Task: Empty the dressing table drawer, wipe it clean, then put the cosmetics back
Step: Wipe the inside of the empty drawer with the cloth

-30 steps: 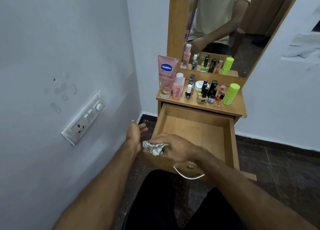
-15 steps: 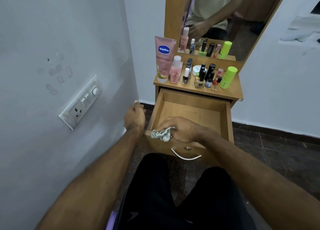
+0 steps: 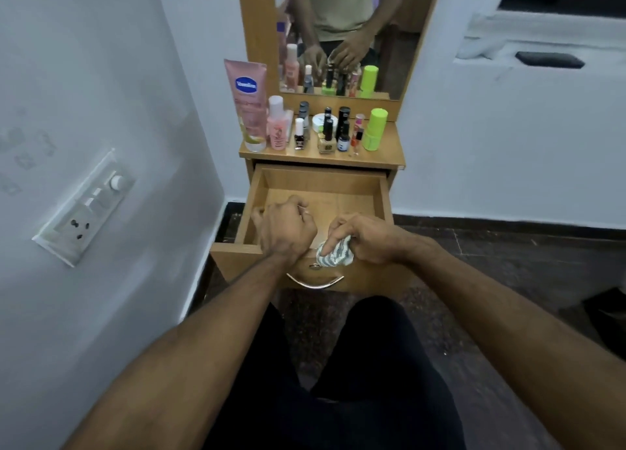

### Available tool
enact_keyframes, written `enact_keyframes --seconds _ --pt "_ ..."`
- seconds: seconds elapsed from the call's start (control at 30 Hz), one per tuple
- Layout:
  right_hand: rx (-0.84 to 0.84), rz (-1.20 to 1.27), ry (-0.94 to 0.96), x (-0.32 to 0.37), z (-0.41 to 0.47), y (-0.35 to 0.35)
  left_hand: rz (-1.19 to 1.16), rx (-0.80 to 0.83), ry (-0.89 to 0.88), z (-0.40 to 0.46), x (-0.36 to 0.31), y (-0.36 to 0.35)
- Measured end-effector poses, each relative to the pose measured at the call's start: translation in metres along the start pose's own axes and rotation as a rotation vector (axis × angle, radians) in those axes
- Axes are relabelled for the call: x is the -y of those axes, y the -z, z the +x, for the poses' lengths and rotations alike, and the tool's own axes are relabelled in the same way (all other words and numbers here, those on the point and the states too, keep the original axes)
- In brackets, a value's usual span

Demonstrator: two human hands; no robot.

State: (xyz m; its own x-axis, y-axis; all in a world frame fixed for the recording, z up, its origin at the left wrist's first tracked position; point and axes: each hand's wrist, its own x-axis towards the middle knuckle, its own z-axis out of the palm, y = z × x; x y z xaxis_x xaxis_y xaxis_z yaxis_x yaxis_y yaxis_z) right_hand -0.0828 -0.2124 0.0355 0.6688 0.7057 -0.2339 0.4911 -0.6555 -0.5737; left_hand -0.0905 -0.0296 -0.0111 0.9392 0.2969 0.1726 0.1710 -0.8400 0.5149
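The wooden drawer of the dressing table is pulled out, and the part of its bottom I can see is bare. My right hand is closed around a crumpled striped cloth at the drawer's front edge, just above the metal handle. Beside it, my left hand hangs over the drawer's front left part with its fingers curled into a fist and nothing visible in it. The cosmetics stand on the tabletop: a pink Vaseline tube, a pink bottle, several small dark bottles and a green stick.
A mirror rises behind the tabletop and reflects the person's arms and the bottles. A white wall with a switch and socket panel runs close along the left. Dark stone floor lies to the right of the drawer.
My left hand has moved from outside the drawer's left wall to above its front left part. The right hand has slid the cloth rightward along the front edge.
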Motion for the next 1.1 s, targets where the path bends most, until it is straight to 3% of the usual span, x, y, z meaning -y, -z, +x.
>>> enact_keyframes --seconds 0.2,0.43,0.7,0.97,1.1 --pt "-0.054 -0.061 -0.091 -0.027 -0.042 0.018 0.013 0.141 -0.095 -0.009 -0.051 -0.029" --pt "-0.115 -0.101 -0.175 -0.05 -0.072 0.025 0.282 0.294 -0.344 -0.018 -0.091 -0.046" --pt "-0.166 -0.05 -0.311 -0.066 -0.098 0.032 0.336 0.377 -0.322 -0.012 -0.086 -0.048" --pt "-0.247 0.107 -0.33 -0.06 -0.102 0.025 0.319 0.441 -0.254 0.01 -0.065 -0.042" --pt "-0.103 -0.015 -0.455 -0.056 -0.091 0.04 0.242 0.469 -0.214 0.002 -0.062 -0.048"
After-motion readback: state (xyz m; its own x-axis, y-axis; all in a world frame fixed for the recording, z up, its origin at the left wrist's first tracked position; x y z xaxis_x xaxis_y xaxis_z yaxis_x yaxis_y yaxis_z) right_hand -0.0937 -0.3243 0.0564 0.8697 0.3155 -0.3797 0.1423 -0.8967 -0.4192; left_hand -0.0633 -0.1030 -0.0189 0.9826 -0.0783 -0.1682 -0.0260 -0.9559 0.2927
